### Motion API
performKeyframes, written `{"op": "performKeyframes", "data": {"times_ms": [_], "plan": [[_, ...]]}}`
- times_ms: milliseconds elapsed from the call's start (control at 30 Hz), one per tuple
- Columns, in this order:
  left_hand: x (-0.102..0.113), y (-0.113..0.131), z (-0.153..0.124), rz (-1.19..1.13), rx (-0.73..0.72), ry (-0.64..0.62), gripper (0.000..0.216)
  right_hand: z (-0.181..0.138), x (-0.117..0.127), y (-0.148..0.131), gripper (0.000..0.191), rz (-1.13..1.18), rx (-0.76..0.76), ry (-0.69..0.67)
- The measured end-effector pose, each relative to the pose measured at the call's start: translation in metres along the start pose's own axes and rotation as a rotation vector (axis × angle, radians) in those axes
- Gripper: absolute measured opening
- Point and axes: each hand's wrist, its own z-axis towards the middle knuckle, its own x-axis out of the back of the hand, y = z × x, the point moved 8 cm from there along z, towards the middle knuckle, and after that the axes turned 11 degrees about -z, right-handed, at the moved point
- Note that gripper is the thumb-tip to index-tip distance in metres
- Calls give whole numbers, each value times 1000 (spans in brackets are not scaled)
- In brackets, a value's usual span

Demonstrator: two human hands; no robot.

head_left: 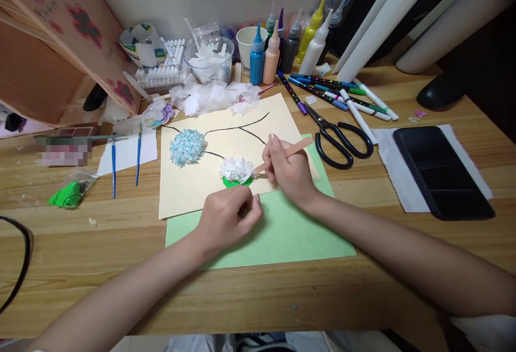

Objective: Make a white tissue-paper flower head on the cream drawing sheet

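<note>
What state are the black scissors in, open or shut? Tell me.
Open. The scissors lie flat on the table, blades parted slightly and handle loops spread apart, right of the cream paper.

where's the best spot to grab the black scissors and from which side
Take the black scissors by the two loop handles, coming from the right. The handles lie nearest the right hand with bare table around them, while the blade tips point up-left toward the markers.

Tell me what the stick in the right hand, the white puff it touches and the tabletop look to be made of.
Stick in the right hand: probably bare wood, matte tan, no shine. White puff: apparently crumpled tissue paper, thin ruffled layers like the loose scraps behind. Tabletop: wood or wood-look laminate, visible grain lines, slight sheen; which one I can't tell.
</note>
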Motion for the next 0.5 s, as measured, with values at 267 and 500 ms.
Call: {"op": "performKeyframes", "data": {"times_ms": [267, 500], "plan": [[-4, -7, 0, -15, 87, -50, 31, -6, 1, -9, 47, 35, 132, -25], [-3, -7, 1, -9, 98, -45, 31, -7, -2, -13, 46, -27, 164, -66]]}}
